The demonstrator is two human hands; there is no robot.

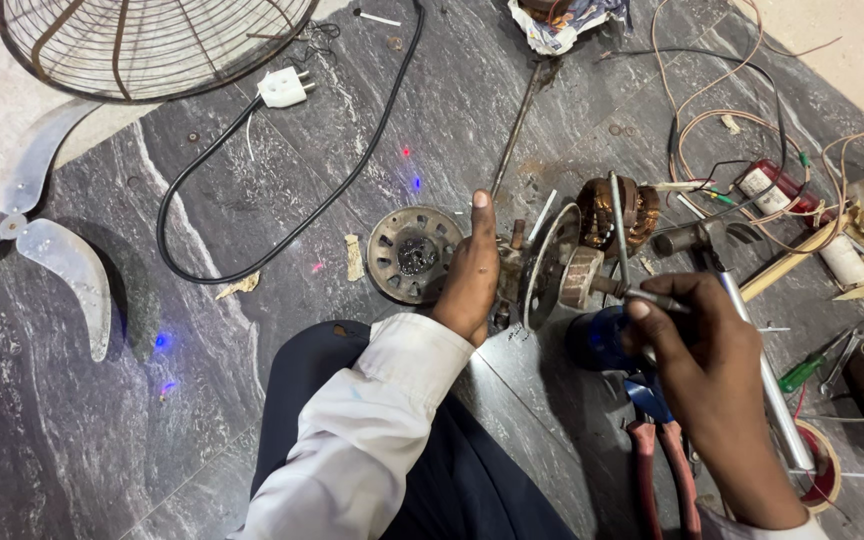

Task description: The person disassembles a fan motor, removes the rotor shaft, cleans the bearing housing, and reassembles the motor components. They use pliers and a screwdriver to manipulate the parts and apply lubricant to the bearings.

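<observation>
Nearest the camera, on the dark stone floor (pixel 152 420), a knee in dark trousers (pixel 302 390) shows beside a white sleeve, and red-handled pliers (pixel 664 470) lie by the right forearm, close to a roll of tape (pixel 820 470). Just beyond, the right hand (pixel 702 340) is closed around a thin metal tool (pixel 652 297), its tip pointing left toward the fan motor (pixel 552 265). A blue round object (pixel 597 340) sits partly hidden under that hand. The left hand (pixel 470 275) is wrapped around the left side of the motor, thumb pointing up, holding it on the floor between the two hands. Touching the back of that hand's side lies a round perforated motor cover (pixel 407 250). Behind the motor stands a copper-wound stator (pixel 617 210), with a long steel rod (pixel 517 125) running away from it. To the right are tangled thin wires (pixel 722 120), a green-handled screwdriver (pixel 807 370) and a cylindrical capacitor (pixel 767 185). Farther left, a black cord (pixel 282 215) curls to a white plug (pixel 284 88). At the far left lies a metal fan blade (pixel 52 250), and beyond it a wire fan guard (pixel 152 45).
</observation>
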